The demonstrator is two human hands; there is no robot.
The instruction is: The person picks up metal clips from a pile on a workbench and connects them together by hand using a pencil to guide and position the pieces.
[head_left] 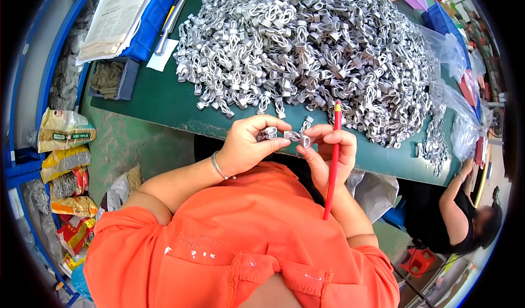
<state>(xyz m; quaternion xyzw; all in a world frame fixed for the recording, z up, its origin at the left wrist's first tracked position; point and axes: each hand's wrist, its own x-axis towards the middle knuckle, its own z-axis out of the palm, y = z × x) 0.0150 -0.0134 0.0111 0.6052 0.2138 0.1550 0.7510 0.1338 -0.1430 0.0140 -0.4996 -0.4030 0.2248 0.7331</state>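
My left hand (249, 143) is closed at the table's near edge, its thumb and forefinger pinching small grey metal fittings (270, 133) with twisted bodies and hollow oval ends. Facing it, my right hand (340, 150) is closed too. Another such metal fitting (305, 141) sits at its thumb and fingertips, and a red pencil (332, 177) stands across its fingers, tip toward the table. The fingertips of both hands almost meet around the fittings. Just beyond them, a large heap of the same grey fittings (306, 51) covers much of the green table (147, 97).
At the far left, papers (117, 18) lie on a blue bin beside a pointed metal tool (170, 24). A grey box with cloth (126, 81) stands at the table's left edge. Clear plastic bags (465, 114) lie at right, near a seated person in black (437, 215). Sacks (65, 133) fill the left shelf.
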